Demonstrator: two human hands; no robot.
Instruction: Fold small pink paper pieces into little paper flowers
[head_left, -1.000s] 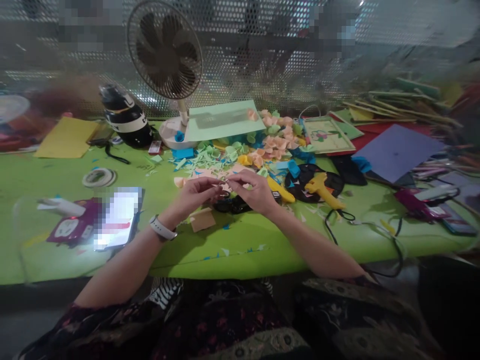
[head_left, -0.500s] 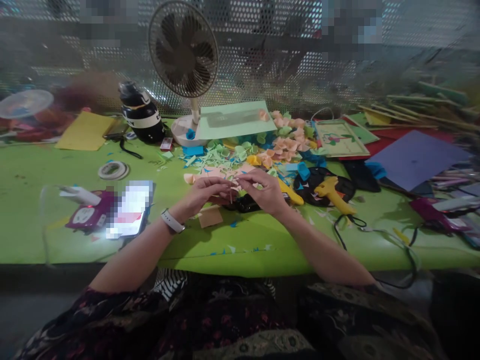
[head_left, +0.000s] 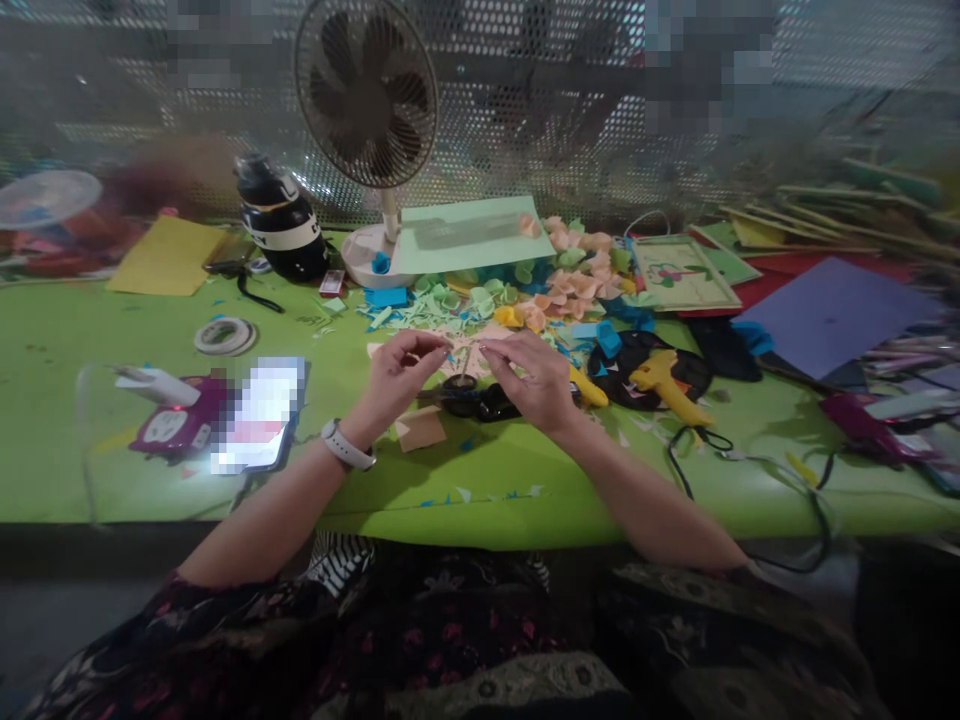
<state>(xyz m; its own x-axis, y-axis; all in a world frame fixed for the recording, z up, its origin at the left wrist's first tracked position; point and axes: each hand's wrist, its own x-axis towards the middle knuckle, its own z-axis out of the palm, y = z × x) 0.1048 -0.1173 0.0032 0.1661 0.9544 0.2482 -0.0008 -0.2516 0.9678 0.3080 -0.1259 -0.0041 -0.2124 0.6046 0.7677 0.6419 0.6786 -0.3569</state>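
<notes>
My left hand (head_left: pixel 403 372), with a white watch band (head_left: pixel 348 446) at the wrist, is closed in a pinch of thumb and finger. Facing it across a small gap, my right hand (head_left: pixel 534 380) is pinched too. Whatever the fingertips hold is too small to make out. A thin pale stick (head_left: pixel 466 362) shows between the hands, above a small dark round thing (head_left: pixel 459 397). Just below my left hand lies a peach paper square (head_left: pixel 420 428). Behind the fingers are pale pink paper (head_left: pixel 491 335) and a heap of green paper cuttings (head_left: pixel 450 303).
A yellow glue gun (head_left: pixel 667 385) rests on a black round holder to the right, its cable near the front edge. At left are a phone (head_left: pixel 262 415), a purple device (head_left: pixel 180 425) and tape rolls (head_left: pixel 225 337). A fan (head_left: pixel 367 95) and black bottle (head_left: pixel 281 225) stand behind.
My hands have drawn apart, leaving a gap between the fingertips. The dark round thing and thin stick between them now show more plainly.
</notes>
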